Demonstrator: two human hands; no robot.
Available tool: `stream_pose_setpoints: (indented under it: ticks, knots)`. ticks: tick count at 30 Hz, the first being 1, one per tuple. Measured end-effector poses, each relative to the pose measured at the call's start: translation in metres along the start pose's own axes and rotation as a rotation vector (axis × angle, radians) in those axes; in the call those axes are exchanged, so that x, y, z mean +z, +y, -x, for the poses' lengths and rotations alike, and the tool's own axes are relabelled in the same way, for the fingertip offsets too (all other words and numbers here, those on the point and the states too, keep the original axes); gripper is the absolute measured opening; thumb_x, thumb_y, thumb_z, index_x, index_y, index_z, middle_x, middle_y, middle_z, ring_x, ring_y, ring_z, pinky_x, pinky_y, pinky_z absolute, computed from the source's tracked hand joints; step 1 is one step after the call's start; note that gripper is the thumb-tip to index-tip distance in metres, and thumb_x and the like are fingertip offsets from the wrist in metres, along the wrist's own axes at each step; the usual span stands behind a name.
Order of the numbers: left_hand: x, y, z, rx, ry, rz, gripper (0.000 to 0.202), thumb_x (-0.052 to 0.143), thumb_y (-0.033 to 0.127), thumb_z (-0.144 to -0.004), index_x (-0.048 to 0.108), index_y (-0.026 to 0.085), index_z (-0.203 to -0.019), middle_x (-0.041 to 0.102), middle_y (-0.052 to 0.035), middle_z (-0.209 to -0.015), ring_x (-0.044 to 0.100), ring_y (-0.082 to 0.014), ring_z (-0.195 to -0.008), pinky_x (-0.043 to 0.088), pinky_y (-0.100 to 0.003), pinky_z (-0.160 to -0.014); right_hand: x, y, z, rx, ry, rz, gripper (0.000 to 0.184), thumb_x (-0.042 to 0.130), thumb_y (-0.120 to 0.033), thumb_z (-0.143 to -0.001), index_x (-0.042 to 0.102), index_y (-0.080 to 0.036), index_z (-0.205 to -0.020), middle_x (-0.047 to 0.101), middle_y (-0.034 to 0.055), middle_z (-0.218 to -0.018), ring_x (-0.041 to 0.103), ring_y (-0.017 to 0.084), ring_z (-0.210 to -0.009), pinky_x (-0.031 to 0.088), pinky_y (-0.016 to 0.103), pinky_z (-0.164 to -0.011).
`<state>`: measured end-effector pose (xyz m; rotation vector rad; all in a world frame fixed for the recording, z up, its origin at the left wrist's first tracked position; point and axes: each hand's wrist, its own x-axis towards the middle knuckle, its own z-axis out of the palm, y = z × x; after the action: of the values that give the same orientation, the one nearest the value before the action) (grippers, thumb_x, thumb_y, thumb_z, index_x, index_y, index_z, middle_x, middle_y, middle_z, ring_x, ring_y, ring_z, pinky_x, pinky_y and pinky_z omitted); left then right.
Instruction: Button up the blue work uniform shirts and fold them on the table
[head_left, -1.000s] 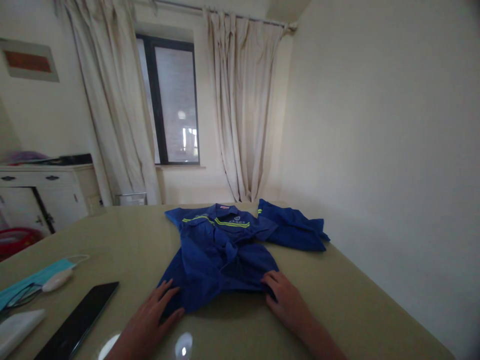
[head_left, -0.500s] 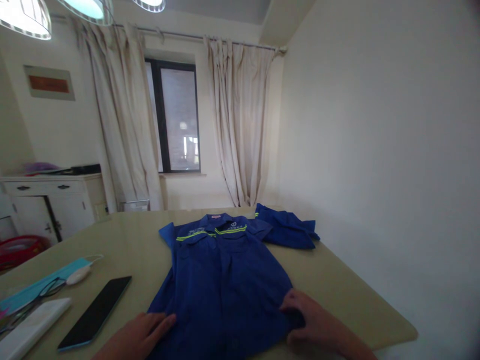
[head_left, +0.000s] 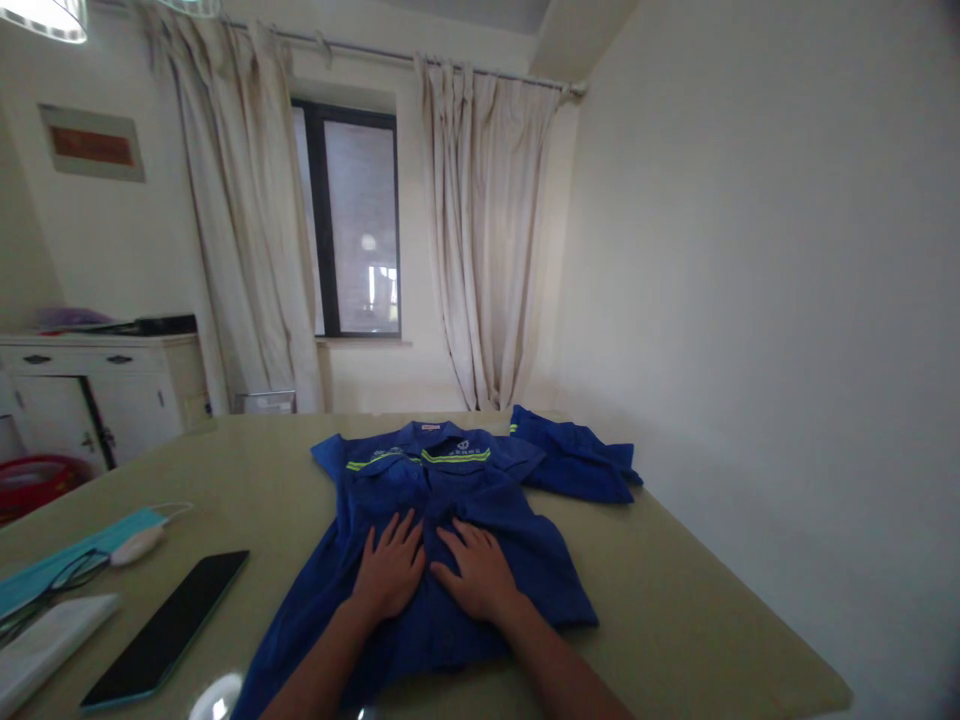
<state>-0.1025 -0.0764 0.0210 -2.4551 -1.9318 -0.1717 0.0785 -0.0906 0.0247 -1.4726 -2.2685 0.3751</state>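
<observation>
A blue short-sleeved work shirt point(head_left: 517, 570) lies front up on the table, its collar at the far end and yellow-green stripes across the chest. My left hand point(head_left: 390, 568) rests flat on the middle of the shirt with the fingers spread. Close beside it, across the front placket, my right hand point(head_left: 474, 570) presses on the cloth, fingers also apart. Small wrinkles show around both hands. The near hem is partly hidden by my forearms.
A second blue garment point(head_left: 577, 460) lies bunched behind the shirt at right. On the table's left are a black phone point(head_left: 169, 630), a white box-like object point(head_left: 52, 645), a computer mouse point(head_left: 137, 546) and a light-blue face mask point(head_left: 82, 560). The table point(head_left: 705, 600) ends near a wall.
Both hands have left the shirt's lower side edges and moved inward and forward onto its middle, opening flat. The near hem has shifted, and the view has tilted slightly down.
</observation>
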Motion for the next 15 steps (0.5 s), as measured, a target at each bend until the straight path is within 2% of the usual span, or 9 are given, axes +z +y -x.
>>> stream_pose_setpoints:
  ticks: [5, 9, 12, 15]
  knots:
    - [0.003, -0.023, -0.03, -0.018, 0.007, 0.022, 0.058, 0.03, 0.037, -0.099, 0.043, 0.025, -0.154, 0.03, -0.0046, -0.166, 0.025, -0.0331, -0.154, 0.02, -0.067, -0.121, -0.002, 0.01, -0.028, -0.012, 0.033, -0.032, 0.057, 0.056, -0.053, -0.097, 0.053, -0.028, -0.147, 0.048, 0.011, -0.156, 0.041, 0.03, -0.145, 0.028, 0.049, -0.119]
    - [0.008, -0.024, -0.044, -0.047, 0.034, 0.055, 0.056, 0.034, 0.037, -0.099, 0.046, 0.023, -0.152, 0.033, -0.0066, -0.165, 0.027, -0.034, -0.153, 0.02, -0.068, -0.12, -0.001, 0.017, -0.039, -0.016, 0.082, -0.12, 0.04, 0.057, -0.038, -0.097, 0.065, -0.026, -0.134, 0.06, 0.008, -0.145, 0.051, 0.027, -0.135, 0.036, 0.044, -0.114]
    - [0.009, -0.023, -0.045, -0.064, 0.13, 0.108, 0.047, 0.042, 0.035, -0.097, 0.059, 0.023, -0.14, 0.046, -0.0097, -0.158, 0.037, -0.0345, -0.148, 0.024, -0.068, -0.119, 0.002, 0.022, -0.043, -0.012, 0.136, -0.192, 0.031, 0.057, -0.023, -0.093, 0.073, -0.025, -0.119, 0.067, 0.0068, -0.13, 0.058, 0.026, -0.124, 0.042, 0.04, -0.107]
    - [0.009, -0.022, -0.042, 0.03, 0.254, 0.205, 0.033, 0.049, 0.028, -0.095, 0.07, 0.025, -0.12, 0.065, -0.0088, -0.139, 0.053, -0.0305, -0.135, 0.025, -0.063, -0.121, 0.004, 0.022, -0.043, -0.046, 0.199, -0.264, 0.039, 0.058, -0.012, -0.086, 0.071, -0.026, -0.119, 0.068, 0.0063, -0.123, 0.06, 0.025, -0.118, 0.045, 0.038, -0.104]
